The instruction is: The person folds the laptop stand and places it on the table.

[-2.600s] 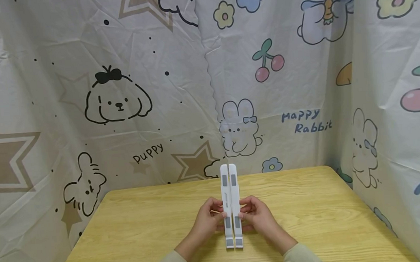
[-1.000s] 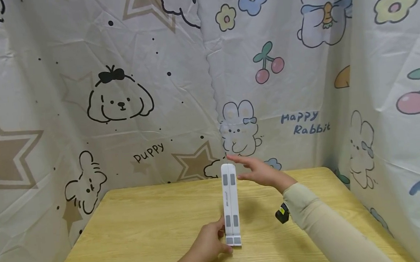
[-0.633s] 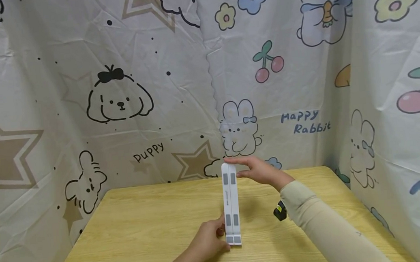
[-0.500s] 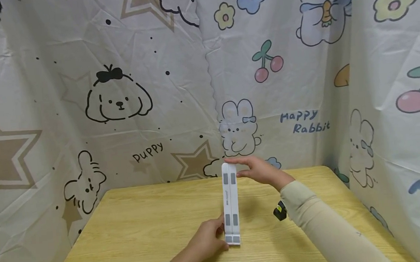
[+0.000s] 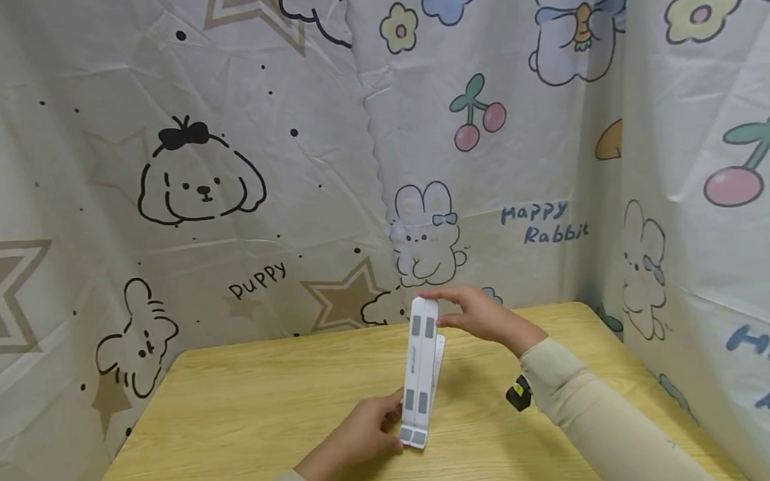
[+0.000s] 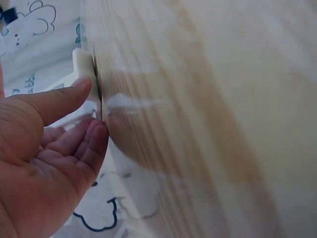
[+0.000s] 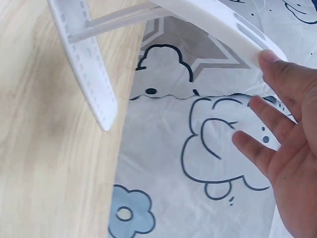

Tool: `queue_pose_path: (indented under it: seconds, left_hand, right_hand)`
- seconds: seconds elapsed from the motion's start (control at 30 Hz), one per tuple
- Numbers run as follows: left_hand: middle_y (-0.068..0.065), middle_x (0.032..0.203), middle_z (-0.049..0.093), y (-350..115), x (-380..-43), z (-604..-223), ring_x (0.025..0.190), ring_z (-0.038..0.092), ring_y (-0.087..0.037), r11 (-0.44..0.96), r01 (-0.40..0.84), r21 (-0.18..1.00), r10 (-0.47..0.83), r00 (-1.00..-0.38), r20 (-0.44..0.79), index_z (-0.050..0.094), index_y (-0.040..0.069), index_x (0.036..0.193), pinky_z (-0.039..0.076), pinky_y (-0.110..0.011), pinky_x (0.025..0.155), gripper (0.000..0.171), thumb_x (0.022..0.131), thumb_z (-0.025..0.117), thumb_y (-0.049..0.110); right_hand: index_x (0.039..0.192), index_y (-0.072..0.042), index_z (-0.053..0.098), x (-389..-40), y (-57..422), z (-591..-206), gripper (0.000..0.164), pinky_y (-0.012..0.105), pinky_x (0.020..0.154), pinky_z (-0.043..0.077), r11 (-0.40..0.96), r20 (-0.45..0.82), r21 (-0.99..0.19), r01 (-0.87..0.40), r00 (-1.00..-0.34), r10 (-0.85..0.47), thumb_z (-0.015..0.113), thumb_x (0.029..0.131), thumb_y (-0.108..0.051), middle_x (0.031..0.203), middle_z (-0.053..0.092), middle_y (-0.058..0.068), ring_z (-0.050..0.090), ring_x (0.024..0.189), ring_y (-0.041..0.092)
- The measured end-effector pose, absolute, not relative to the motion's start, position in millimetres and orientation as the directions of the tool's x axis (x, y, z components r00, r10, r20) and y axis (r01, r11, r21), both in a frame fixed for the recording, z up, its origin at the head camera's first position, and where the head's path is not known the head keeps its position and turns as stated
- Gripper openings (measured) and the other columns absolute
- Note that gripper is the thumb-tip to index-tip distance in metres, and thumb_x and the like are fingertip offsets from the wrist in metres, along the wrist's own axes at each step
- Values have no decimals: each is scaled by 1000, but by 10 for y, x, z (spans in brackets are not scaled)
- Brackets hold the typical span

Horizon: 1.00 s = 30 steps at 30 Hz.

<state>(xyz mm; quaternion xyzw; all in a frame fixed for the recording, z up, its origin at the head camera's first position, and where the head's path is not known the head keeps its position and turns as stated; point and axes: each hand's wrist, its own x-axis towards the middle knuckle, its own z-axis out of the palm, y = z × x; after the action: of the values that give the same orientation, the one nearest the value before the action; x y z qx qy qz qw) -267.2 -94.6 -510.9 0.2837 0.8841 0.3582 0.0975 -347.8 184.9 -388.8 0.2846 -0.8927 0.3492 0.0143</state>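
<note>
A white folding laptop stand (image 5: 421, 372) with grey pads is raised over the table, tilted with its top to the right. Its two long bars lie side by side, and a notched bar (image 7: 89, 64) and thin struts (image 7: 119, 22) spread away from them below. My left hand (image 5: 365, 432) holds the near lower end; in the left wrist view the thumb (image 6: 81, 90) lies on that end. At the far upper end, my right hand (image 5: 480, 316) grips the tip, with the remaining fingers (image 7: 252, 148) stretched out. Part of that grip is hidden.
A light wood-grain table (image 5: 268, 398) lies under the stand. Patterned curtains (image 5: 326, 163) hang behind it and along its sides. A black device (image 5: 519, 393) with a yellow mark sits at the right cuff.
The right hand has gone from the stand's right side up to its far end. The stand's two side-by-side bars have closed together, its top has tilted right, and a notched bar now shows beneath.
</note>
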Motion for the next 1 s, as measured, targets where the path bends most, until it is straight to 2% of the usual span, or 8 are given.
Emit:
queue_pose_path:
  seconds: [0.17,0.23,0.4,0.5,0.6,0.7,0.83,1.0]
  left_hand:
    - [-9,134,68,-835,-2607,-5105,120,66,-23,619,401,675,526,-850,21,42,7,156,53,-37,105,102,68,95,16]
    - [-9,136,67,-802,-2594,-5102,122,65,-25,623,387,680,509,-860,23,44,8,155,52,-38,106,103,66,96,17]
    - [-8,134,69,-787,-2611,-5094,119,66,-20,642,363,675,486,-874,8,48,7,152,51,-38,106,98,67,94,16]
    - [-3,125,72,-830,-2651,-5102,111,66,-14,628,372,684,506,-863,5,51,8,151,52,-35,104,94,68,94,16]
    - [5,111,74,-873,-2707,-5119,101,65,-9,595,398,699,546,-838,12,54,13,149,54,-30,96,89,69,93,14]
    - [9,105,73,-917,-2771,-5132,96,64,-9,551,398,733,578,-816,9,55,17,149,55,-26,88,88,70,92,9]
    - [6,107,73,-940,-2820,-5125,98,65,-13,504,358,786,592,-806,-13,55,14,148,56,-25,85,85,72,89,1]
    - [2,108,74,-870,-2745,-5089,98,66,-13,533,349,771,568,-822,-20,60,7,143,57,-25,84,77,72,88,-3]
  right_hand:
    - [152,-28,51,-3561,1868,-3830,64,55,118,37,558,190,-617,-555,-793,-579,69,96,-4,158,47,1,42,146,32]
    - [152,-30,51,-3585,1866,-3813,64,54,118,37,540,177,-637,-550,-786,-592,68,96,-2,159,46,-2,41,147,30]
    - [148,-30,56,-3615,1868,-3807,60,49,115,43,531,172,-645,-550,-781,-601,69,96,-3,155,50,-4,47,143,26]
    - [147,-29,58,-3608,1879,-3801,58,48,112,46,540,177,-636,-551,-786,-593,71,95,-5,152,54,-2,50,140,27]
    - [145,-28,60,-3582,1922,-3788,57,48,110,48,549,180,-634,-544,-795,-579,73,93,-6,149,57,0,54,137,28]
    - [143,-26,62,-3557,1974,-3784,56,48,109,49,550,188,-639,-538,-803,-566,75,91,-7,146,60,3,57,134,29]
    - [140,-25,65,-3528,2047,-3783,56,48,108,49,559,193,-643,-523,-817,-543,79,88,-9,143,62,4,59,131,30]
    - [138,-25,66,-3493,2100,-3756,56,46,101,54,568,184,-645,-511,-826,-533,81,86,-11,141,64,5,60,128,33]
